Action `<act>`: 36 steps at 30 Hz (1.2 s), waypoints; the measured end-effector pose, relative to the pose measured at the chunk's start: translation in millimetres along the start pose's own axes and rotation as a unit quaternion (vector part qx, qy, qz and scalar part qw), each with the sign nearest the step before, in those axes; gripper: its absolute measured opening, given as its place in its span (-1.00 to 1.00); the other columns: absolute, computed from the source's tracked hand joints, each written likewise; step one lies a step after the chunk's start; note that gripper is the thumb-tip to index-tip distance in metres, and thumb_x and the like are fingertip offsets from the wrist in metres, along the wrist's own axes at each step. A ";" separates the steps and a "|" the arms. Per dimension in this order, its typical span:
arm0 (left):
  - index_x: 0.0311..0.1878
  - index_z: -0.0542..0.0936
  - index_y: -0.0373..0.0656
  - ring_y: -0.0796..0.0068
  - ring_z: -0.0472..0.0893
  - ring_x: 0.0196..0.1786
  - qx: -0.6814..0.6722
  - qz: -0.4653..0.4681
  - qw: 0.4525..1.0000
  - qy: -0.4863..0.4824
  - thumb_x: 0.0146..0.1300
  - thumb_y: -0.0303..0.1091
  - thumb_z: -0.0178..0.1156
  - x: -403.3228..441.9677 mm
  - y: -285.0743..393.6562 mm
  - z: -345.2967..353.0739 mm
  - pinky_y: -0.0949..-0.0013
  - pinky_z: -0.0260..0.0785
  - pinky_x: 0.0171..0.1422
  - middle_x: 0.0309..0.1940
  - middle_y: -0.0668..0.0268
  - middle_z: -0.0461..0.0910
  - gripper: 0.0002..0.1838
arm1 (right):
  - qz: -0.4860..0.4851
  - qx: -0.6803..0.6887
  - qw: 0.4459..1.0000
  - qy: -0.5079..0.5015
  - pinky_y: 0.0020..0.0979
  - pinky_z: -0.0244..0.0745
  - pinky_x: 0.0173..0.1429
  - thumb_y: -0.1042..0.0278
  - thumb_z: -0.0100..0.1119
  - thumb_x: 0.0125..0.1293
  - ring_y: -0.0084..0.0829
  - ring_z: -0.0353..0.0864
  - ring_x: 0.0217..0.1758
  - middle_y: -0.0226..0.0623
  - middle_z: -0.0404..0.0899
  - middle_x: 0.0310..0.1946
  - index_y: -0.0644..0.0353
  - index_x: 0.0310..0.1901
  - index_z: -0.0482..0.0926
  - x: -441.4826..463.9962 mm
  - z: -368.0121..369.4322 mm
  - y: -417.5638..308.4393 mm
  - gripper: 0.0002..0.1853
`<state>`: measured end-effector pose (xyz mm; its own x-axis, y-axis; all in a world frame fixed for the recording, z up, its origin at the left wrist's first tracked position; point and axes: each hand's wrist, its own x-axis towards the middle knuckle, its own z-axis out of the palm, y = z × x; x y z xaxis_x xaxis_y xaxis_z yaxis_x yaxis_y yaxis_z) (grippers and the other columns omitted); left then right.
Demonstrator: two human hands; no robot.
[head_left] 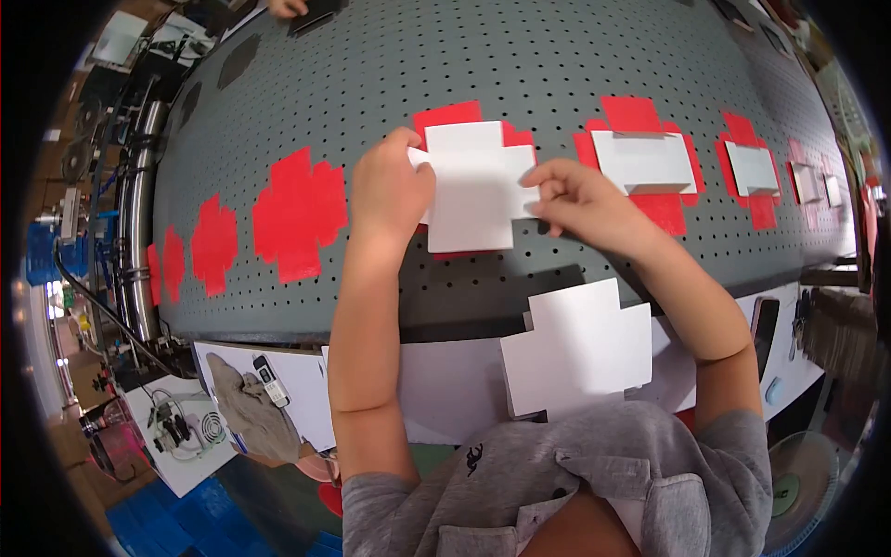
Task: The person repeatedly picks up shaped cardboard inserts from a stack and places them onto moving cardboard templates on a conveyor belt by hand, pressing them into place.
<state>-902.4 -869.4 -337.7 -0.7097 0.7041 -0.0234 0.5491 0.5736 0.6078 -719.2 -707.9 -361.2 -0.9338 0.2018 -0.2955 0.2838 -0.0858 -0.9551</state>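
Observation:
A white cross-shaped card [471,200] lies over a red cut-out sheet [449,116] on the dark perforated surface [371,102]. My left hand [392,186] is closed on the card's left flap, thumb and fingers pressed together. At its right flap, my right hand [580,201] pinches the edge between thumb and fingers. To the right, another white card [640,160] with raised edges rests on a red sheet [670,213]. Near my body sits a stack of white cross-shaped cards [580,348].
Several bare red sheets [300,215] lie to the left; smaller carded ones [750,170] to the right. A phone [272,381], a cloth [243,408] and a dark phone [764,327] are along the near ledge. Another person's hand [288,8] shows at the top left.

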 end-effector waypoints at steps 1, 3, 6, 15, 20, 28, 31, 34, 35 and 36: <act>-0.12 0.55 -0.33 0.20 0.63 -0.19 0.092 0.005 0.994 0.057 -0.03 -0.50 0.16 4.8 -5.9 3.0 0.24 0.44 -0.09 -0.31 0.06 0.64 -0.67 | -0.007 -0.054 0.998 0.010 -0.59 0.39 -0.33 0.49 0.15 0.30 -0.72 0.37 -0.43 -0.55 0.33 -0.50 0.28 0.10 0.46 4.2 7.1 0.2 -0.67; -0.12 0.54 -0.34 0.13 0.61 -0.19 0.094 0.007 0.994 0.049 -0.04 -0.52 0.12 15.6 -11.2 7.9 0.20 0.44 -0.09 -0.30 0.03 0.63 -0.67 | -0.019 -0.149 0.988 0.034 -0.58 0.37 -0.33 0.50 0.16 0.29 -0.71 0.34 -0.44 -0.54 0.31 -0.50 0.29 0.11 0.47 11.4 10.0 0.0 -0.65; -0.14 0.55 -0.37 0.02 0.61 -0.22 0.084 0.033 0.995 0.046 -0.08 -0.59 0.05 24.4 -12.5 14.4 0.13 0.44 -0.11 -0.31 -0.01 0.63 -0.65 | -0.017 -0.232 0.970 0.074 -0.55 0.33 -0.34 0.53 0.18 0.26 -0.68 0.29 -0.46 -0.54 0.27 -0.51 0.32 0.10 0.50 18.4 8.9 3.9 -0.64; 0.02 0.53 -0.38 0.01 0.62 -0.19 0.063 0.030 0.998 0.000 -0.08 -0.60 0.06 33.6 -1.0 23.2 0.14 0.45 -0.04 -0.29 -0.06 0.63 -0.52 | -0.011 -0.235 0.967 0.100 -0.57 0.30 -0.38 0.55 0.21 0.22 -0.71 0.26 -0.50 -0.56 0.24 -0.54 0.34 0.06 0.55 14.9 -2.9 12.0 -0.65; 0.07 0.52 -0.31 0.09 0.62 -0.18 0.093 0.049 0.994 -0.029 -0.05 -0.55 0.12 37.2 0.6 26.3 0.19 0.45 -0.04 -0.24 -0.01 0.62 -0.50 | -0.018 -0.235 0.965 0.114 -0.57 0.28 -0.41 0.58 0.18 0.19 -0.72 0.27 -0.52 -0.56 0.26 -0.56 0.34 0.05 0.56 12.5 -8.2 16.2 -0.65; 0.07 0.53 -0.28 0.13 0.62 -0.18 0.103 0.017 0.992 -0.069 -0.05 -0.52 0.15 40.0 17.1 33.5 0.21 0.45 -0.05 -0.25 0.04 0.62 -0.50 | -0.015 -0.245 0.961 0.126 -0.59 0.28 -0.43 0.60 0.19 0.17 -0.74 0.28 -0.52 -0.57 0.28 -0.55 0.34 0.05 0.56 6.7 -19.7 23.5 -0.64; 0.09 0.53 -0.27 0.14 0.62 -0.18 0.124 0.045 0.990 -0.054 -0.05 -0.54 0.14 42.0 14.0 42.3 0.21 0.46 -0.06 -0.25 0.05 0.62 -0.49 | -0.004 -0.235 0.963 0.131 -0.60 0.28 -0.43 0.61 0.19 0.18 -0.75 0.27 -0.52 -0.57 0.28 -0.55 0.35 0.04 0.56 3.6 -24.6 24.6 -0.65; -0.02 0.54 -0.28 0.11 0.61 -0.24 0.133 0.077 0.988 -0.029 -0.04 -0.58 0.14 40.5 15.9 49.6 0.18 0.46 -0.10 -0.32 0.05 0.61 -0.59 | -0.013 -0.235 0.963 0.134 -0.61 0.27 -0.44 0.61 0.19 0.18 -0.76 0.27 -0.52 -0.58 0.27 -0.55 0.35 0.03 0.57 0.5 -29.8 27.7 -0.66; -0.02 0.54 -0.28 0.11 0.61 -0.24 0.133 0.078 0.988 -0.031 -0.04 -0.58 0.14 39.0 18.3 51.8 0.18 0.46 -0.10 -0.32 0.05 0.61 -0.59 | -0.011 -0.234 0.963 0.135 -0.61 0.27 -0.44 0.61 0.18 0.18 -0.76 0.26 -0.52 -0.58 0.27 -0.55 0.35 0.03 0.57 -0.3 -31.1 28.5 -0.66; -0.11 0.53 -0.32 0.07 0.60 -0.20 0.128 0.082 0.988 -0.025 -0.04 -0.60 0.13 36.8 22.8 54.1 0.13 0.45 -0.10 -0.31 0.04 0.59 -0.67 | -0.009 -0.233 0.963 0.137 -0.61 0.27 -0.44 0.61 0.18 0.18 -0.76 0.26 -0.53 -0.57 0.27 -0.55 0.34 0.03 0.57 -1.3 -32.9 29.0 -0.66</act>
<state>-892.1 -807.7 -367.6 -0.5826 0.8126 0.0153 0.7530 0.5325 0.3866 -702.6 -678.5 -389.2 -0.8656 0.4535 -0.2123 0.3940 0.3551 -0.8478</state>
